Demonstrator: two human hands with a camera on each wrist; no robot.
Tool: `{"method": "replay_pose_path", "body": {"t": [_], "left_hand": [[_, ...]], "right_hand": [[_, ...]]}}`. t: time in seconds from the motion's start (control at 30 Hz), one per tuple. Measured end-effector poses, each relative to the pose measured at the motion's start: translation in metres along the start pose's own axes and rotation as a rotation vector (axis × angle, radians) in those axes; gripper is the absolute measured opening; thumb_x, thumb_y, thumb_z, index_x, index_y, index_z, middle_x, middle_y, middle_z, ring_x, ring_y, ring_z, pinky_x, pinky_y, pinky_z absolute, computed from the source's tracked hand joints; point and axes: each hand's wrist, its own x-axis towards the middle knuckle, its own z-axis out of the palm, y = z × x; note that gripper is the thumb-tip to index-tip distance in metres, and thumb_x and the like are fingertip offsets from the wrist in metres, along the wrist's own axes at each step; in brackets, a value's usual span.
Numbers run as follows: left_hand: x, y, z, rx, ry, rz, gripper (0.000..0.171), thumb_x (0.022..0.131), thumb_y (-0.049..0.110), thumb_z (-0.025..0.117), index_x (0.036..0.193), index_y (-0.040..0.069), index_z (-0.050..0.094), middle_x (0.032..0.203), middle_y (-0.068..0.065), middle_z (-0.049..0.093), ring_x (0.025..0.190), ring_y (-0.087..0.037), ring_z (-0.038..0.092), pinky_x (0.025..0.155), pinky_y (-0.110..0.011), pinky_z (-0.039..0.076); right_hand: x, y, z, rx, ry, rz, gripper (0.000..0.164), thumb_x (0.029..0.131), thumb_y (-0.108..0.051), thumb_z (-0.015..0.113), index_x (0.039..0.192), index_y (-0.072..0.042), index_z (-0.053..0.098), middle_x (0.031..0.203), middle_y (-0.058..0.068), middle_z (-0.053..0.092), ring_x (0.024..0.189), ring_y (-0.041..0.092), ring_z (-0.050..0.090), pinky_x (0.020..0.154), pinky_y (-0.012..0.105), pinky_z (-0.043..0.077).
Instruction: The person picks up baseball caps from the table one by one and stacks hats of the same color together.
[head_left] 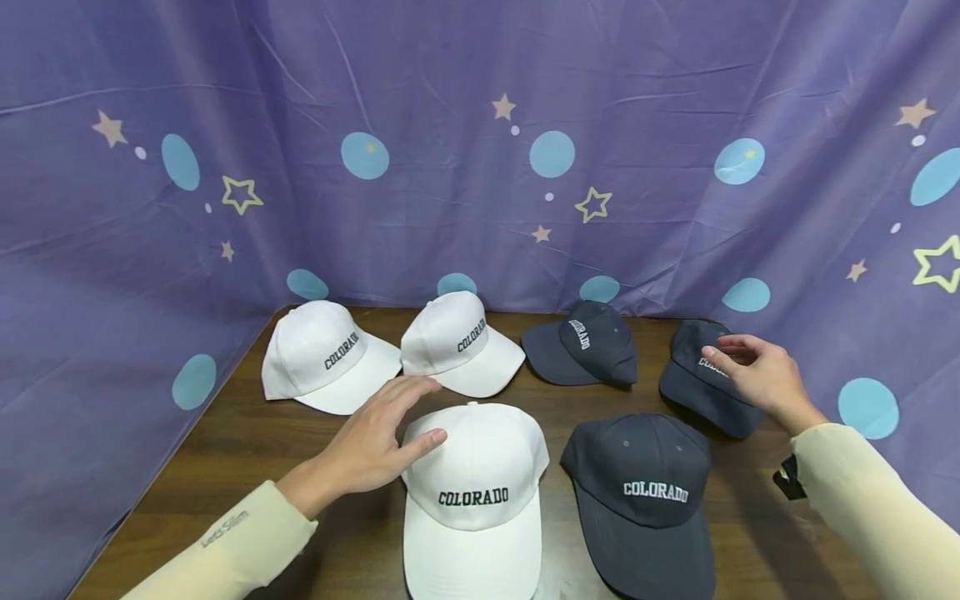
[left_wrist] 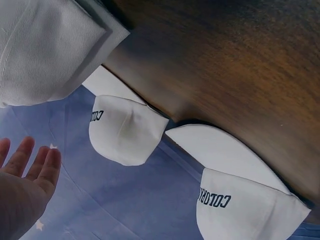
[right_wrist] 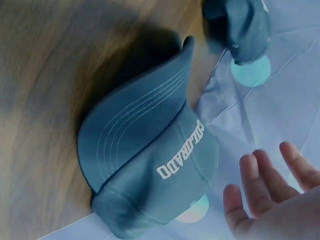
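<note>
My left hand hovers with relaxed, spread fingers at the upper left of the front white cap, lettered COLORADO in black. In the left wrist view, a gap shows between that hand and the caps. Two more white caps sit behind it. Over the far-right dark navy cap, my right hand is held with loosely bent fingers, hiding part of its white lettering. The right wrist view shows the hand apart from this cap, holding nothing.
Another dark cap lies at the front right, and a third dark cap stands at the back. All rest on a brown wooden table. A purple curtain with stars and blue ovals hangs behind and beside it.
</note>
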Motion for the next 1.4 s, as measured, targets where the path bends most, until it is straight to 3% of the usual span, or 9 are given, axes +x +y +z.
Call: {"method": "replay_pose_path", "body": {"t": [0.13,0.4,0.63,1.07,1.4], "left_hand": [[-0.003,-0.001,0.001,0.002,0.008,-0.009,0.062,0.091,0.056,0.054,0.139,0.017,0.044,0.139,0.004,0.044,0.131,-0.014,0.033,0.107,-0.042,0.032],[-0.009,0.000,-0.001,-0.003,-0.002,-0.018,0.061,0.091,0.055,0.054,0.140,0.020,0.041,0.140,0.005,0.043,0.131,-0.015,0.034,0.106,-0.043,0.034],[-0.012,-0.001,-0.001,0.001,0.000,-0.024,0.062,0.091,0.055,0.054,0.140,0.018,0.042,0.140,0.001,0.044,0.131,-0.014,0.034,0.106,-0.042,0.034],[-0.020,-0.001,-0.002,-0.004,-0.003,-0.053,0.060,0.091,0.055,0.054,0.138,0.019,0.044,0.140,0.004,0.043,0.131,-0.012,0.033,0.105,-0.042,0.034],[-0.025,-0.001,-0.003,-0.008,-0.014,-0.081,0.060,0.092,0.055,0.053,0.139,0.020,0.043,0.140,0.002,0.043,0.131,-0.013,0.032,0.105,-0.043,0.034]], "right_hand": [[0.003,0.006,-0.001,-0.041,0.006,0.024,0.074,0.087,-0.067,0.050,0.129,-0.006,0.052,0.121,0.023,0.057,0.109,0.038,0.051,0.083,0.053,0.044],[0.012,0.018,-0.001,-0.130,0.039,0.025,0.075,0.087,-0.066,0.050,0.129,-0.004,0.052,0.126,0.028,0.051,0.114,0.045,0.044,0.089,0.060,0.037],[0.015,0.026,-0.001,-0.165,0.012,0.051,0.078,0.088,-0.067,0.047,0.134,-0.004,0.046,0.133,0.034,0.042,0.114,0.058,0.034,0.088,0.068,0.025],[0.025,0.036,-0.002,-0.195,0.030,0.058,0.083,0.086,-0.066,0.053,0.136,-0.002,0.041,0.131,0.035,0.042,0.110,0.058,0.037,0.081,0.067,0.025],[0.032,0.042,-0.004,-0.211,-0.028,0.069,0.094,0.084,-0.070,0.051,0.143,0.001,0.031,0.135,0.037,0.037,0.113,0.061,0.032,0.084,0.069,0.023]]}}
